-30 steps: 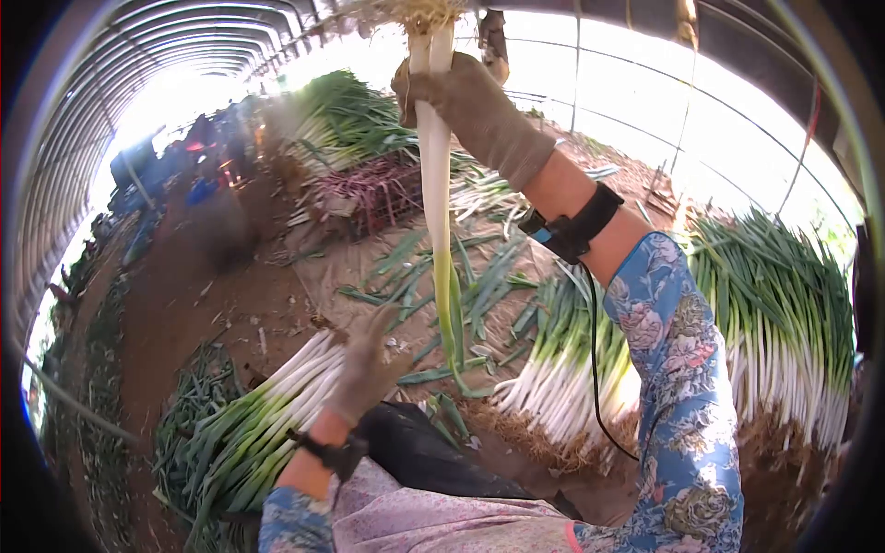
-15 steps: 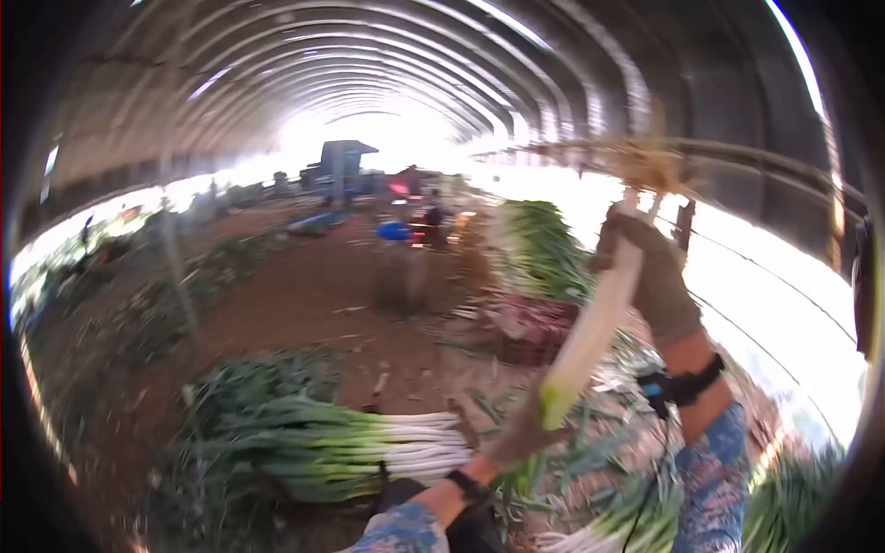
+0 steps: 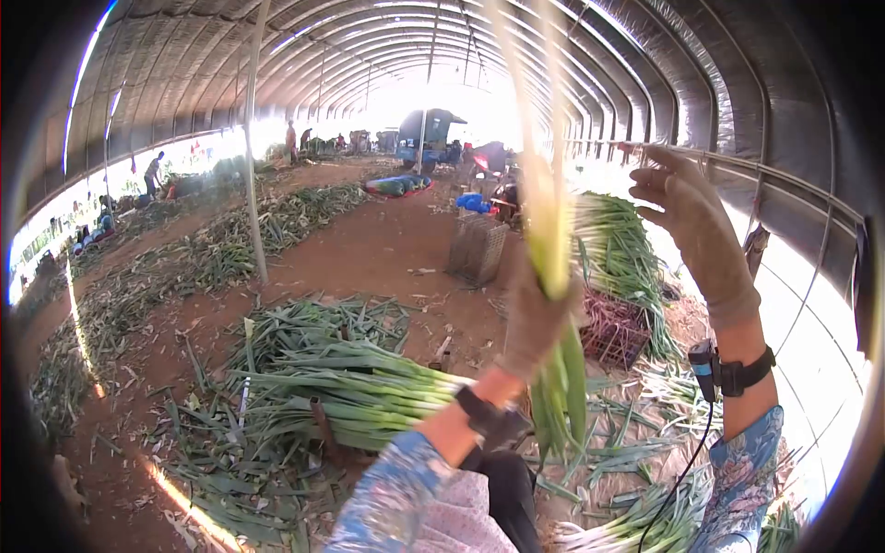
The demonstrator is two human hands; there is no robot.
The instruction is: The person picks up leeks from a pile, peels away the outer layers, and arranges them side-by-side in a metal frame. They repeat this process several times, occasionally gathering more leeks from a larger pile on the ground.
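My gloved left hand [image 3: 535, 323] is closed around a few long green onions [image 3: 550, 230], held upright. Their white stems point up and blur at the top, and the green leaves hang below the fist. To the right, my gloved right hand [image 3: 696, 230] is raised with fingers spread, holding nothing and apart from the onions. Below my left forearm lies a heap of green onions [image 3: 359, 396], its white ends partly hidden by that arm. More green onions [image 3: 645, 516] lie on the ground at the lower right.
A tall stack of green onions [image 3: 613, 240] leans over a reddish crate [image 3: 618, 332]. Beyond stand a woven basket [image 3: 477, 247] and a blue vehicle [image 3: 426, 138]. A metal pole [image 3: 253, 147] rises at left, near strewn leaves. A distant person [image 3: 154, 175] bends at far left.
My right hand has let go of the onions' root end and opened, moving to the right. My left hand has risen with the onions, now more upright. The view has swung right.
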